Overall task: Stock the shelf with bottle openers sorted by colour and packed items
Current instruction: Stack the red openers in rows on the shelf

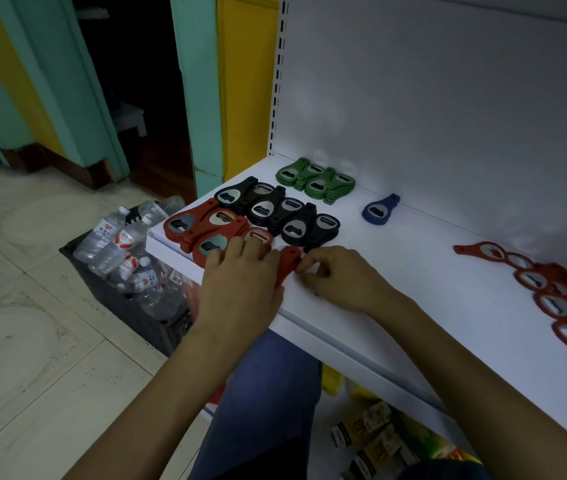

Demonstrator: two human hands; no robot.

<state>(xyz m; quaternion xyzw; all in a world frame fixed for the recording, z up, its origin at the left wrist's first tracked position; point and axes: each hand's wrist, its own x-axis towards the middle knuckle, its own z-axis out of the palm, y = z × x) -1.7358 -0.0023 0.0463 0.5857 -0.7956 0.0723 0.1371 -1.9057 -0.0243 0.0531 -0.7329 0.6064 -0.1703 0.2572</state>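
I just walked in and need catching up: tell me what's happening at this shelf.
A person is sorting bottle openers by colour on the white shelf. The right hand pinches the end of a red opener near the front edge; the left hand lies against it, its grip hidden. Sorted so far: the red group at the front left, the black group behind it, the green group at the back, and one blue opener alone. A loose red pile lies on the right.

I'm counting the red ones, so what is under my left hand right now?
A red bottle opener: its narrow end sticks out from under the left hand, where the right hand pinches it. The rest of it, and anything beneath, is covered by the hand.
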